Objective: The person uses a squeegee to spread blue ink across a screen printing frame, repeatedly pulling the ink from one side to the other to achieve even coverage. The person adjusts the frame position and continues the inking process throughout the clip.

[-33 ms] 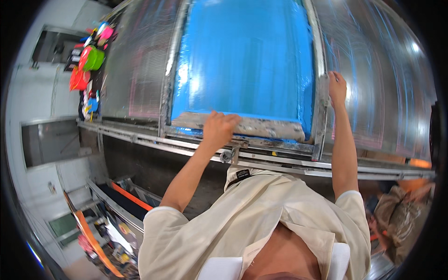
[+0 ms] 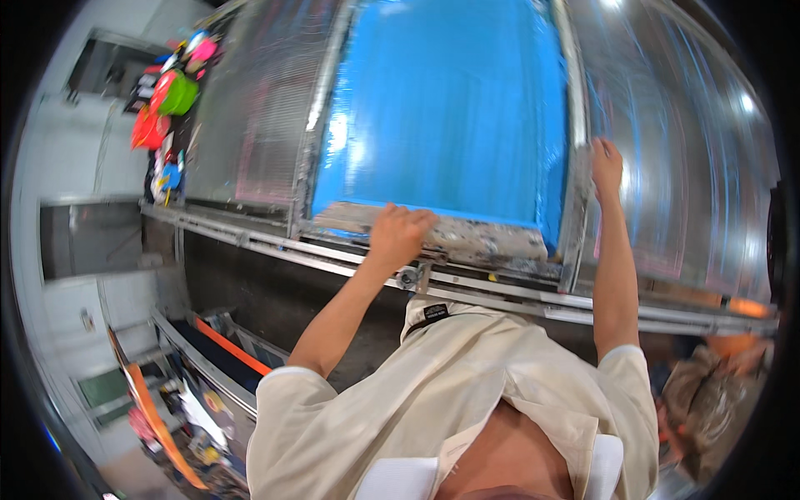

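Observation:
A screen-printing frame [image 2: 575, 200] with metal bars lies in front of me, its mesh [image 2: 450, 108] coated with glossy blue ink. Across its near end lies a long, ink-stained squeegee [image 2: 487, 236], slightly tilted down to the right. My left hand [image 2: 400, 235] is closed over the squeegee's handle, left of its middle. At the frame's right bar, my right hand [image 2: 607, 167] has its fingers curled together. What they hold, if anything, is hidden.
Streaked, shiny table surface [image 2: 667, 167] extends on both sides of the frame. Metal rails [image 2: 500, 292] run along the near edge, with a clamp-like fitting [image 2: 408, 277] on them. Bright containers [image 2: 175, 92] stand at the far left. An orange-edged board [image 2: 158, 421] is at lower left.
The view has shifted slightly, so the frame sits a little lower and further right. Both hands keep about the same places on the squeegee and beside the frame.

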A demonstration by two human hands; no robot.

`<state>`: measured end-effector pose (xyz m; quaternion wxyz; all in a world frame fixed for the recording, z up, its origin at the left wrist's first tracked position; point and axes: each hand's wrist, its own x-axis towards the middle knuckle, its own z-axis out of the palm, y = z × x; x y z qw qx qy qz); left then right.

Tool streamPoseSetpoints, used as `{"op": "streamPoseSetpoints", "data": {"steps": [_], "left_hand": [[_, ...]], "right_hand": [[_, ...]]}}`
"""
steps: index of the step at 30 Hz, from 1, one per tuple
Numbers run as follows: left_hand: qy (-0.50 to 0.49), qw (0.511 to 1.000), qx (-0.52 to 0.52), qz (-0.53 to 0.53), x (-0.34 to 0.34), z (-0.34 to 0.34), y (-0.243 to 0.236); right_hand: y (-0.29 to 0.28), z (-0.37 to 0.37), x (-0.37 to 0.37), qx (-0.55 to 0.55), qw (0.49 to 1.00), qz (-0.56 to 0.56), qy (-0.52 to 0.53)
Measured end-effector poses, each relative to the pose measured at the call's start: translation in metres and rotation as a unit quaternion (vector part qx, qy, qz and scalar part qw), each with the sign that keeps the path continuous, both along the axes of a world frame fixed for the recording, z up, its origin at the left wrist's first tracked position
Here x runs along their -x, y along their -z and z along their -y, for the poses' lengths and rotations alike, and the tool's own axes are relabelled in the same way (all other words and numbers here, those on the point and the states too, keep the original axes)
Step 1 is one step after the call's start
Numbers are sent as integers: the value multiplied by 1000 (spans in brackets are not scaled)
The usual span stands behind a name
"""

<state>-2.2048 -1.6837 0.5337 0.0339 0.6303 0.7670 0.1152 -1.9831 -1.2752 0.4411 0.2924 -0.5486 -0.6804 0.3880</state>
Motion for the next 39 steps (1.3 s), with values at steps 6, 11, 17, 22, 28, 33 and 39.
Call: {"op": "streamPoseSetpoints", "data": {"steps": [6,11,17,22,28,33,39], "left_hand": [[-16,1000,2,11,4,0,-5],[-58,995,37,67,11,13,7],[-69,994,-57,56,5,12,16],[-85,994,-52,52,5,7,15],[-75,993,-75,53,9,-3,8],[-98,994,-38,38,9,8,12],[-59,997,-24,51,21,0,3]], "right_hand": [[18,-14,-17,50,998,-23,-38],[-1,-11,-4,129,990,-59,-9],[-3,-21,-5,140,990,-27,-7],[-5,-18,-7,153,988,-27,1],[20,-52,-39,-36,992,91,-83],[-83,78,34,-263,916,208,-221],[-162,241,81,-290,782,152,-530]]}}
